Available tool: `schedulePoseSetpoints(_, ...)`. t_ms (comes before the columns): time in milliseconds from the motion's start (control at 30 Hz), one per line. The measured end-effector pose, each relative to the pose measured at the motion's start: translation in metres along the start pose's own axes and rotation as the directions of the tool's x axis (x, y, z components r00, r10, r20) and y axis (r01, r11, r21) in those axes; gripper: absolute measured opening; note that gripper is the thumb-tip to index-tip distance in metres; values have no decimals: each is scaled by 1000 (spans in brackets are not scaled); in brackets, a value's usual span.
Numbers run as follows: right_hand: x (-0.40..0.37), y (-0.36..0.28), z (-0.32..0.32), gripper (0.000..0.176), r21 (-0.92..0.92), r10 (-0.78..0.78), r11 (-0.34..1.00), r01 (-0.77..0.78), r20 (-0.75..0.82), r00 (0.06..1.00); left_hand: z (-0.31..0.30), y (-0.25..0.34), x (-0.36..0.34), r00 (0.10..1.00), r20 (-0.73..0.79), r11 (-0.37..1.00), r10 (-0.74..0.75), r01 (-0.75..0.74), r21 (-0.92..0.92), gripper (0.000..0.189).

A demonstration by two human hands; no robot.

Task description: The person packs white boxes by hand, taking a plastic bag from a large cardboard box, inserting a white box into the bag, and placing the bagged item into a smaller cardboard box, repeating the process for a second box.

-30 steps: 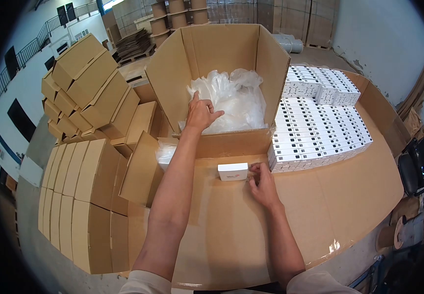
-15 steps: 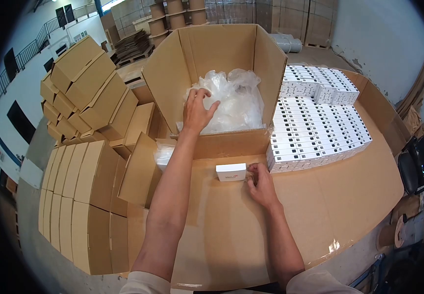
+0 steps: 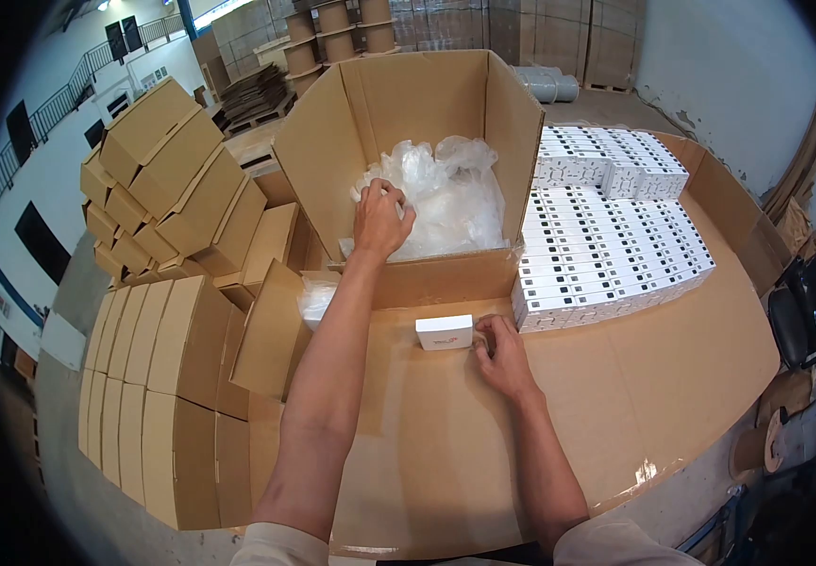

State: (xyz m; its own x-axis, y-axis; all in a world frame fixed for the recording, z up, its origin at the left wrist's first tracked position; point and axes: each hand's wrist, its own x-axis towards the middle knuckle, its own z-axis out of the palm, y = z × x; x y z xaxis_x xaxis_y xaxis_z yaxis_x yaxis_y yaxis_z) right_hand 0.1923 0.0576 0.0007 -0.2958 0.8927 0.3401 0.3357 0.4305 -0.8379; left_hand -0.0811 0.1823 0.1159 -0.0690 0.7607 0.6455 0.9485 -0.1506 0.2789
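My left hand (image 3: 383,223) reaches into a large open cardboard box (image 3: 436,90) and touches the clear plastic bags (image 3: 450,198) inside; its fingers are curled together on the film. My right hand (image 3: 504,357) rests on the cardboard-covered table beside a small white box (image 3: 445,332), which stands on its long side. The thumb and fingers of that hand are curved and apart, close to the box's right end, with nothing seen between them.
White labelled boxes (image 3: 615,250) stand in packed rows on the right of the table (image 3: 597,406). Brown cartons (image 3: 167,349) are stacked at the left. An open carton (image 3: 271,330) holds plastic-wrapped items (image 3: 316,298) beside my left forearm. A black chair (image 3: 804,311) is at far right.
My left hand has closed its spread fingers onto the plastic bags. My right hand and the small white box have stayed in place.
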Motion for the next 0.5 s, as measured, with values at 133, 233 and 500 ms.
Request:
schedulePoseSetpoints(133, -2, -2, -1, 28, -4, -10, 1000, 10, -4, 1000, -1, 1, 5, 973, -232, 990, -3, -30, -139, 14)
schedulePoseSetpoints(233, 1, -3, -2, 27, -17, -37, 999, 36, -5, 999, -13, 10, 7, 935, -355, 970, -19, -69, -235, 13)
schedulePoseSetpoints(500, -1, 0, -3, 28, 8, 0, 1000, 0, 2, 1000, -49, 40, -13, 863, -351, 764, -364, 61, -643, 17)
